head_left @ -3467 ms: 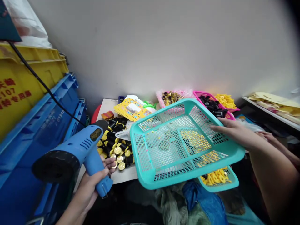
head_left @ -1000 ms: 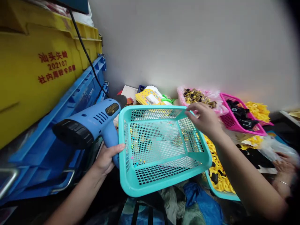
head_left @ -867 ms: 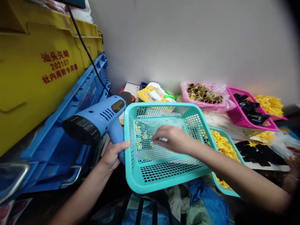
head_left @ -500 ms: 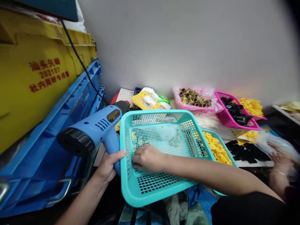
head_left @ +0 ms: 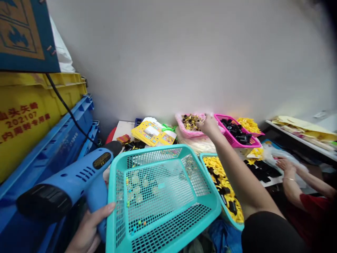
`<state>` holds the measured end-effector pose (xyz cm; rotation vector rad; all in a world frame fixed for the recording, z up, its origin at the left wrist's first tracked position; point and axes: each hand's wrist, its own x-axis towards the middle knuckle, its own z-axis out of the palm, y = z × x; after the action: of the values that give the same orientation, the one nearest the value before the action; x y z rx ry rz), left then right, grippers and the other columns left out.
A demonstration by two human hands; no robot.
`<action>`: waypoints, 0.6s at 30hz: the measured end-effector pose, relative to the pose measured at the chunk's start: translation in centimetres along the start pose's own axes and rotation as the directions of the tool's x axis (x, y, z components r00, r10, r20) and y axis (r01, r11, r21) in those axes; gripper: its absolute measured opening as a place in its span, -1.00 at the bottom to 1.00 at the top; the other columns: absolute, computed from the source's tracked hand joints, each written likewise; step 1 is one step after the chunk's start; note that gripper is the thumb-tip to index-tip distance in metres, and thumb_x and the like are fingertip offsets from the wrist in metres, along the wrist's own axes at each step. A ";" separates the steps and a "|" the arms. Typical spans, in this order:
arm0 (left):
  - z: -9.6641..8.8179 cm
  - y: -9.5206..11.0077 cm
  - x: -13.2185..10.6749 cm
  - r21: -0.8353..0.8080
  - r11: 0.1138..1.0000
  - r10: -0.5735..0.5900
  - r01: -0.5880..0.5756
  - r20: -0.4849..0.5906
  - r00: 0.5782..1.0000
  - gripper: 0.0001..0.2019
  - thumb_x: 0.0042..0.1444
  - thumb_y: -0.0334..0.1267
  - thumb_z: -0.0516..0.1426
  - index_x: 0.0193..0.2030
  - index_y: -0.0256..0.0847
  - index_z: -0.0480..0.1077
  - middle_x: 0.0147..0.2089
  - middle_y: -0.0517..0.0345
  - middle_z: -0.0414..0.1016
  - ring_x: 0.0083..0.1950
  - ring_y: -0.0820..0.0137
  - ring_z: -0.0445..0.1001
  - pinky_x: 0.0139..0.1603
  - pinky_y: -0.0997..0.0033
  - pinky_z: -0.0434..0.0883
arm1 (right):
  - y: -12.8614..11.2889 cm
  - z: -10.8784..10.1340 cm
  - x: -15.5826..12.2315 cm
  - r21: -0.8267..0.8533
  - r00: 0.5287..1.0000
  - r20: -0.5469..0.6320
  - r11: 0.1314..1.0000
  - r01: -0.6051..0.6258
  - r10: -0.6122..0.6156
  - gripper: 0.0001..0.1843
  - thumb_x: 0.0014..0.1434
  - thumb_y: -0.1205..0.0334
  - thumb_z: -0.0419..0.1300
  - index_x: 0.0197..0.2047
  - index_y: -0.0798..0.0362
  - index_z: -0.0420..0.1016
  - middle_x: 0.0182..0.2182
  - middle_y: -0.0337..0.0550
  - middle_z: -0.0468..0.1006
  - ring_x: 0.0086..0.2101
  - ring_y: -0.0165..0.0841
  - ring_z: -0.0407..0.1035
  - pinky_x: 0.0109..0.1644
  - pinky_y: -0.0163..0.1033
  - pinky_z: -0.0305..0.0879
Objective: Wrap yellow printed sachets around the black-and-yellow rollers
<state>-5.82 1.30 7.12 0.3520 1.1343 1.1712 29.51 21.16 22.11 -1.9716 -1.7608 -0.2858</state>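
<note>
My left hand (head_left: 89,226) is wrapped around the handle of a blue heat gun (head_left: 79,175) with a black rear cap. Its thumb presses against the left rim of a turquoise mesh basket (head_left: 112,182). Small clear round pieces (head_left: 137,189) and tiny coloured beads (head_left: 142,222) lie inside that basket. Over at the back, my right hand (head_left: 210,125) reaches into a pink plastic-lined container (head_left: 181,127) of gold-coloured parts (head_left: 191,121). Its fingers look slightly apart at the edge of the pile, and their tips are partly hidden.
Yellow and black parts fill another turquoise basket (head_left: 201,158). A magenta basket (head_left: 254,142) holds black parts. Printed yellow cards (head_left: 147,133) lie behind. Yellow (head_left: 23,102) and blue crates (head_left: 76,130) stand left. At right, a co-worker's hands (head_left: 286,167) touch clear plastic.
My right hand has left the turquoise basket and moved up and back to the gold-coloured parts. The view has shifted, while my left hand keeps its grip on the heat gun beside the basket.
</note>
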 end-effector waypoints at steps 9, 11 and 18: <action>0.5 0.2 0.5 -0.135 0.988 0.072 -0.075 -0.027 0.997 -0.40 -0.37 -0.30 0.36 -0.05 -0.29 0.44 -0.43 0.11 0.63 -0.40 0.10 0.60 -0.34 0.20 0.57 | 6.1 -0.5 -12.2 0.354 0.646 0.731 0.931 -0.085 -0.220 -0.34 0.11 -0.04 0.14 0.24 -0.06 0.13 -0.02 -0.01 0.49 -0.21 -0.19 0.50 -0.38 -0.21 0.50; 1.0 -0.1 0.8 -0.145 0.989 0.034 -0.033 0.004 0.999 -0.50 -0.34 -0.29 0.36 -0.15 -0.31 0.47 -0.44 0.09 0.62 -0.44 0.14 0.58 -0.34 0.22 0.56 | 7.3 -0.7 -13.8 0.308 0.739 0.668 0.936 -0.169 -0.087 -0.37 0.06 -0.03 0.19 0.18 -0.03 0.22 -0.05 -0.02 0.51 -0.12 -0.12 0.47 -0.24 -0.13 0.51; 3.7 -1.3 1.4 -0.102 0.995 0.002 0.008 0.098 0.995 -0.63 -0.29 -0.33 0.36 -0.28 -0.22 0.38 -0.53 0.27 0.48 -0.57 0.48 0.41 -0.51 0.53 0.39 | 10.2 -6.2 -10.4 0.152 0.927 0.334 0.961 -0.231 0.170 -0.65 -0.10 -0.03 0.29 -0.24 -0.08 0.52 -0.40 0.00 0.61 -0.47 -0.11 0.52 -0.51 -0.18 0.44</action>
<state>-2.09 3.10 7.12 0.3255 0.9850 1.1923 38.88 8.48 20.57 -2.1238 -1.6773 0.2766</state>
